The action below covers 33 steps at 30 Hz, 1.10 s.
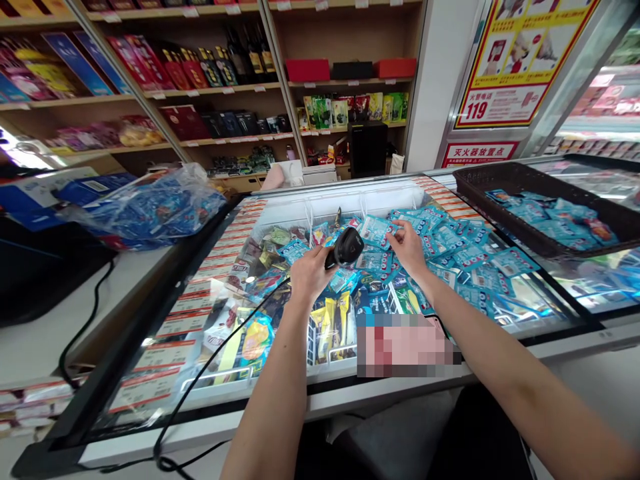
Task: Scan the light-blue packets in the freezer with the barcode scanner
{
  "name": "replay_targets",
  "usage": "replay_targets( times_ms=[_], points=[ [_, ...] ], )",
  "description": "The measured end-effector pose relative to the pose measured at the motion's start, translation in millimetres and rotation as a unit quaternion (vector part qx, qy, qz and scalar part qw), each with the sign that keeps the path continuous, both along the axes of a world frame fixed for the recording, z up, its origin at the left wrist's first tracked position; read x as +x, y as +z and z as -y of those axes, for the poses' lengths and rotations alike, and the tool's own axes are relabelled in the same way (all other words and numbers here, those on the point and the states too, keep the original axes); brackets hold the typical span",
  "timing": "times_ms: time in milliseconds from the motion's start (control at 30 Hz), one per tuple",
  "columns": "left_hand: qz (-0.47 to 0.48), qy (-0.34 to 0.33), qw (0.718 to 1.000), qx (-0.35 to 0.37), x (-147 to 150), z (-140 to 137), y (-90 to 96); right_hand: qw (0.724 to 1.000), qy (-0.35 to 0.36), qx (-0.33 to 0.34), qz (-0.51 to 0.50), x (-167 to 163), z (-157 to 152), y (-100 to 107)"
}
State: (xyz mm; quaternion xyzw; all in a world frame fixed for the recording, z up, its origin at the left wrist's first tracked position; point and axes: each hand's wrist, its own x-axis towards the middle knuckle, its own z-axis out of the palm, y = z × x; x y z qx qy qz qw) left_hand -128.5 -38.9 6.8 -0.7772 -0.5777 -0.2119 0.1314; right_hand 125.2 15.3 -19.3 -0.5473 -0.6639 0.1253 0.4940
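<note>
My left hand (pixel 309 272) is wrapped round the handle of a black barcode scanner (pixel 349 247), whose cable trails down to the lower left. In my right hand (pixel 406 245) is the edge of a light-blue snack packet (pixel 376 231), pinched between thumb and fingers. The scanner's head is close to this packet, just left of and below it. Many similar blue packets (pixel 467 257) lie loosely piled on the freezer's glass top (pixel 530 313), around and to the right of my right hand. Under the glass, wrapped ice creams (pixel 330 321) show.
A dark brown plastic basket (pixel 550 247) holding more blue packets stands at the right. At the left are a clear bag (pixel 165 207) of blue packages and the scanner's black cable (pixel 200 380). A blurred-out item (pixel 407 347) lies at the front edge. Stocked shelves (pixel 200 87) stand behind.
</note>
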Motion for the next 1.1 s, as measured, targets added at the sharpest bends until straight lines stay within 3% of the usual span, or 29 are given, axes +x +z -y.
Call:
replay_targets(
  times_ms=[100,233,333,600,700,800,967,1100],
  points=[
    [0.000,0.018,1.000,0.009,-8,0,1.1,0.998,-0.037,0.031,0.033,1,0,2],
    [0.008,0.057,0.998,0.011,-26,2,3.7,0.979,-0.117,0.075,0.149,2,4,9],
    [0.034,0.110,0.993,0.025,-43,3,7.2,0.965,-0.118,0.068,0.225,-3,7,15],
    [0.108,0.249,0.960,0.065,-69,0,11.5,0.933,0.109,0.014,0.342,-55,-1,30],
    [0.120,0.257,0.957,0.061,-72,-1,8.8,0.902,0.236,0.044,0.359,-86,-7,29],
    [0.136,0.262,0.953,0.062,-75,-2,6.7,0.867,0.319,0.060,0.378,-116,-13,24],
    [0.170,0.303,0.935,0.074,-83,-5,6.1,0.830,0.353,0.051,0.429,-142,-13,18],
    [0.185,0.318,0.927,0.076,-87,-8,5.8,0.840,0.309,0.067,0.442,-138,-1,24]
  ],
)
